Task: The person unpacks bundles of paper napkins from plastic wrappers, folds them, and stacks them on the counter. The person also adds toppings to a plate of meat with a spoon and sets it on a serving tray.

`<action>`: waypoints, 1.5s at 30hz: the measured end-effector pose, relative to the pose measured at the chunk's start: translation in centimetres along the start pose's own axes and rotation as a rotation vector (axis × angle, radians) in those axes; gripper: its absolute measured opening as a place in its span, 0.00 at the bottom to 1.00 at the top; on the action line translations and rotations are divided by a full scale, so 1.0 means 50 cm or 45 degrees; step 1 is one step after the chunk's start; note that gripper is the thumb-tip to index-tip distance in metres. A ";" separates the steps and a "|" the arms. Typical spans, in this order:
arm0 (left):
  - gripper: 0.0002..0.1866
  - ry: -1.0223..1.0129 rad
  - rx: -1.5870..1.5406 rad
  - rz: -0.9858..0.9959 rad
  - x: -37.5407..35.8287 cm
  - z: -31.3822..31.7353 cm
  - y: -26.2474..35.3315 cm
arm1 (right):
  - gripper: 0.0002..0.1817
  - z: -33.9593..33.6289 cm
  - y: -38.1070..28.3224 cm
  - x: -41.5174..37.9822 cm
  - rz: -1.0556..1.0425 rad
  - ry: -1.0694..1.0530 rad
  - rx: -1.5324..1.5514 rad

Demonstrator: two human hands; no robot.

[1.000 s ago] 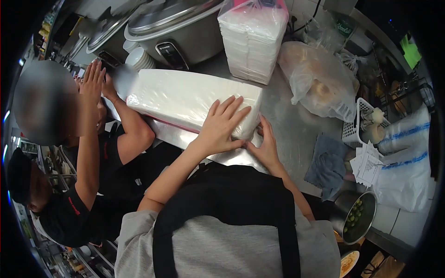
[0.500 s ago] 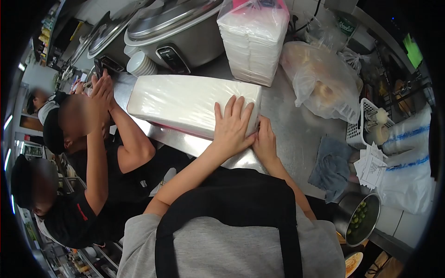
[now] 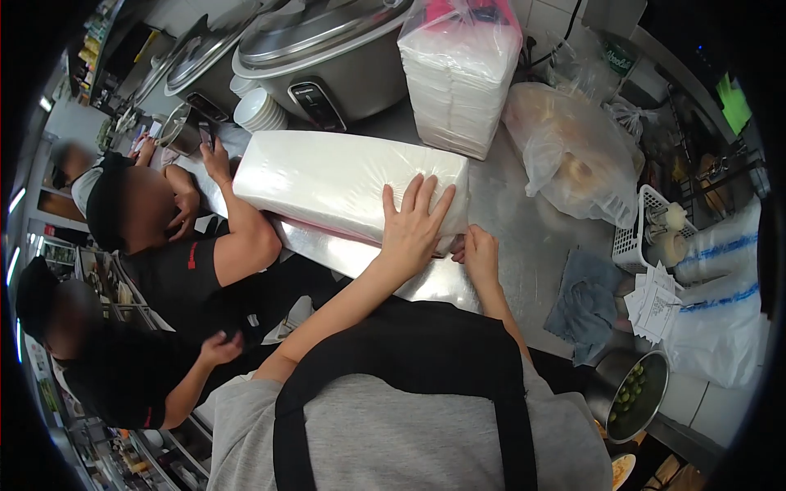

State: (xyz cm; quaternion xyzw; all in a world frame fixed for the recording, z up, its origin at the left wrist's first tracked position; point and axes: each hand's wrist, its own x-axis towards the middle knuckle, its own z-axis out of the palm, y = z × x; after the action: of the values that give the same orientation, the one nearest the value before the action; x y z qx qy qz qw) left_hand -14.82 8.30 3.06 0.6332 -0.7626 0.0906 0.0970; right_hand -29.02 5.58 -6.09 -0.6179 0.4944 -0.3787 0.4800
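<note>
A long white pack of paper napkins [image 3: 319, 176] in clear plastic lies on its side on the steel counter [image 3: 524, 270]. My left hand [image 3: 413, 225] rests on top of its right end, fingers spread and palm down. At the pack's near right corner, my right hand [image 3: 481, 255] is closed in a pinch on the plastic wrapping; its fingertips are partly hidden. Behind the pack stands another tall wrapped stack of white napkins [image 3: 458, 90], with pink showing at the top.
Large rice cookers [image 3: 327, 49] and stacked white bowls [image 3: 260, 110] are at the back left. To the right are a filled plastic bag [image 3: 565, 155], a white basket [image 3: 630, 237], a blue-grey cloth [image 3: 583, 303] and a pot of green fruit [image 3: 634, 393]. Two co-workers [image 3: 172, 262] stand close on the left.
My right hand has moved slightly right, away from the pack's end, its fingers now pinched. My left hand stays spread on the pack. The co-workers' raised arms have come down.
</note>
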 end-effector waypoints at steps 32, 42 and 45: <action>0.22 -0.069 -0.135 0.260 0.124 0.045 -0.032 | 0.16 -0.051 0.018 0.019 -0.061 0.074 -0.060; 0.26 -0.100 -0.130 0.255 0.123 0.040 -0.027 | 0.22 -0.046 -0.024 0.053 0.287 -0.402 -0.025; 0.31 -0.138 -0.127 0.286 0.123 0.032 -0.034 | 0.23 -0.052 0.025 0.041 0.224 -0.444 0.232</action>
State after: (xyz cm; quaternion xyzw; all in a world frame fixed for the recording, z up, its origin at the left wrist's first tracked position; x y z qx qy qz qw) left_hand -14.28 1.76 3.17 0.5420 -0.8364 0.0286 0.0763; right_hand -31.30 2.94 -6.66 -0.5825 0.4196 -0.2659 0.6434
